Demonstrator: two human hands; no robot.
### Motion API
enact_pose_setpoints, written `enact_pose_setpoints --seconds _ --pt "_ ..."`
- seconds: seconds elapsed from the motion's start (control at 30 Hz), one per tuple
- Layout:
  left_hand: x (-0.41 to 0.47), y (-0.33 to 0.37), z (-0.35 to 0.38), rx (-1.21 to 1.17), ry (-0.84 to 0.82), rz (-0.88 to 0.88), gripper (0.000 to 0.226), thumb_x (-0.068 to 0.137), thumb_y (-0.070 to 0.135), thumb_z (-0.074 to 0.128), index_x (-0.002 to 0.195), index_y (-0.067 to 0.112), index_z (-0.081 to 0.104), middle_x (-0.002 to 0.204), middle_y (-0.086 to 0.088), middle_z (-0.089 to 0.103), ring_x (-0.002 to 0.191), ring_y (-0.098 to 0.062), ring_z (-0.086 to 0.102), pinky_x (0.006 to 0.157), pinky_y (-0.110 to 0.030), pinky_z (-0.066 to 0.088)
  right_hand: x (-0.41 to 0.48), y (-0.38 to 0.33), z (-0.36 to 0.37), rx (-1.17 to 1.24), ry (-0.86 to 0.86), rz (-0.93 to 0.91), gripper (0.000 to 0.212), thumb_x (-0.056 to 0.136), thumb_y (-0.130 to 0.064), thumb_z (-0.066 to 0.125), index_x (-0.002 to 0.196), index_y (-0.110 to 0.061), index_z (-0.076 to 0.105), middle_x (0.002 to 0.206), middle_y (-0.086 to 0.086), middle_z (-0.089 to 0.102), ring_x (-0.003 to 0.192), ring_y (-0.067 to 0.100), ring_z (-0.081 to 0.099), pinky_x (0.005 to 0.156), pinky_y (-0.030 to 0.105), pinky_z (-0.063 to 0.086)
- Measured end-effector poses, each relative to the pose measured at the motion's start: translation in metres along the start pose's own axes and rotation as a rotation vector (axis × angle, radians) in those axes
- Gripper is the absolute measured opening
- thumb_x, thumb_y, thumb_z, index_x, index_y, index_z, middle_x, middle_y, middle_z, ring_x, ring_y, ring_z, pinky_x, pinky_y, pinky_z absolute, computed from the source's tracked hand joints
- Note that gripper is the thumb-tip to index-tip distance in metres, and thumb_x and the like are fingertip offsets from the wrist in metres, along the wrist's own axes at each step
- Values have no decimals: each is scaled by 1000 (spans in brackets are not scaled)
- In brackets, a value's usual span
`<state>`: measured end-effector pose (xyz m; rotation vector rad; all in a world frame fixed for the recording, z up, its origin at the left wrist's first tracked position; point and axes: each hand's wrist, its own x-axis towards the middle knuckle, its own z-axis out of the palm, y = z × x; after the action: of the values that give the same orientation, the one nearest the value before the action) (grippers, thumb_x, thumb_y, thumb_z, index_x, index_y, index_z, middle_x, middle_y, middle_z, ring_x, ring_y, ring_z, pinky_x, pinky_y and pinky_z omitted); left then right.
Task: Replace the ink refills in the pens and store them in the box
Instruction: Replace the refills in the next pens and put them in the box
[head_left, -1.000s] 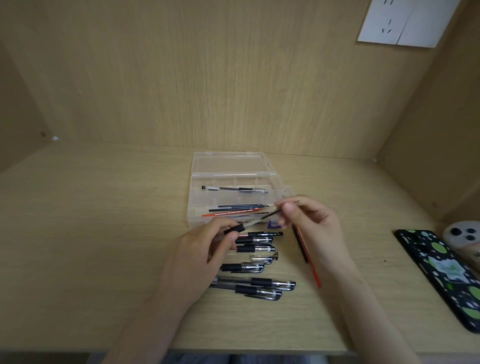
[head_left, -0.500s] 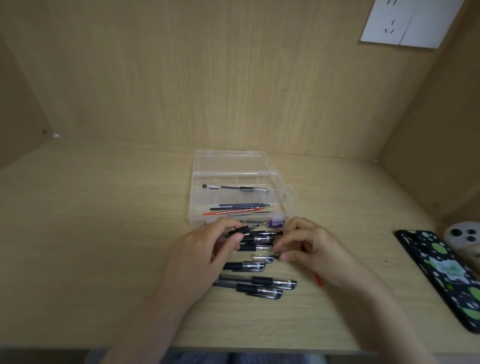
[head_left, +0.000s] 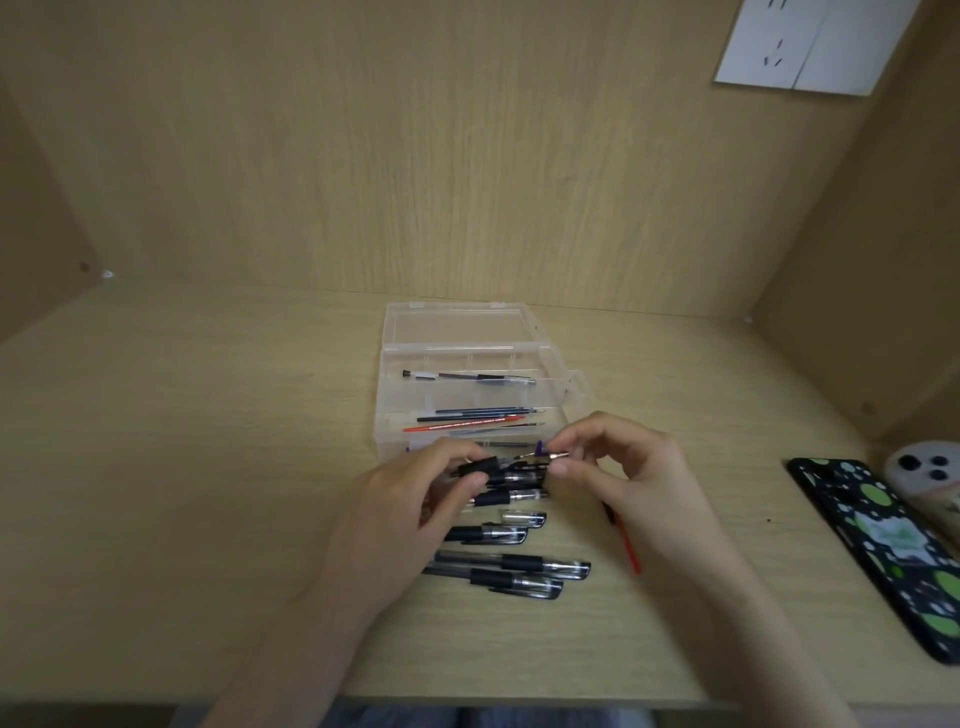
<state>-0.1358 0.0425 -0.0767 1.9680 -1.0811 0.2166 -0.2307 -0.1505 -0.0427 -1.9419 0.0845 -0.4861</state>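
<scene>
Bench (head_left: 182, 493): wood-grain, walled on three sides, carries everything. Clear plastic box (head_left: 470, 387) lies open at mid-bench, lid folded back toward the rear wall; one pen (head_left: 470, 376) rests in its far compartment, loose refills (head_left: 475, 420), dark and one red, in the nearer one. Patterned phone (head_left: 883, 551) sits well apart at my right. Row of black-grip pens (head_left: 506, 569) lies on the bench just in front of the box, partly under my hands. A red refill (head_left: 623, 540) lies beside my right wrist. Left hand (head_left: 395, 525): forearm in from lower left, palm turned inward, grip pinching the pen barrel (head_left: 480, 465) at its black sleeve between thumb and forefinger, barrel roughly level, nib end pointing right. Right hand (head_left: 639, 478): wrist low, spare fingers fanned upward, grip pinching the small metal tip cone (head_left: 558, 456) between thumb and forefinger, just off the exposed refill point. Judgement: step in hand is seating the cone back over the refill. To do it well, hold the barrel dead still, line the cone's axis with the refill, slide on without forcing the point, then twist with fingertips only until snug. Main risk: cross-threading or dropping the cone among the pens. Nearly all the pens are still outside the box.
</scene>
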Motion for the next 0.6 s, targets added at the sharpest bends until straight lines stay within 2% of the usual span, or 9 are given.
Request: enact_pose_setpoints --seconds 0.07,0.17,0.3,0.47,0.6 --pt "0 0 0 18 -6 7 25 88 51 42 106 39 54 84 28 61 75 7 59 60 -15 49 1 -1 3 16 -4 -19 19 73 -3 74 80 -20 70 70 -9 64 67 2 53 69 11 41" --pt "-1 -2 1 13 -10 9 27 89 51 42 107 36 56 86 22 64 76 3 62 60 -25 53 1 0 9 29 -15 -36 19 74 -2 74 82 -19 71 72 -8 64 69 4 54 69 10 40" --pt "-1 -2 1 24 -6 17 24 89 50 43 106 38 54 84 21 64 74 2 62 59 -28 53 1 -1 13 10 -18 -53 19 74 -3 74 83 -19 71 73 -4 64 69 3 54 68 9 40" --pt "-1 -2 1 32 1 34 22 89 48 45 104 37 55 81 20 64 70 0 60 57 -30 52 2 -2 17 -55 -34 -79 17 75 -5 74 84 -20 72 75 -8 64 70 2 55 70 12 42" --pt "-2 -2 1 49 3 39 21 89 49 45 102 37 55 78 18 63 67 -1 59 56 -31 51 1 -3 22 -85 -48 -28 12 78 -10 73 84 -20 71 69 -19 62 68 -3 54 68 9 40"
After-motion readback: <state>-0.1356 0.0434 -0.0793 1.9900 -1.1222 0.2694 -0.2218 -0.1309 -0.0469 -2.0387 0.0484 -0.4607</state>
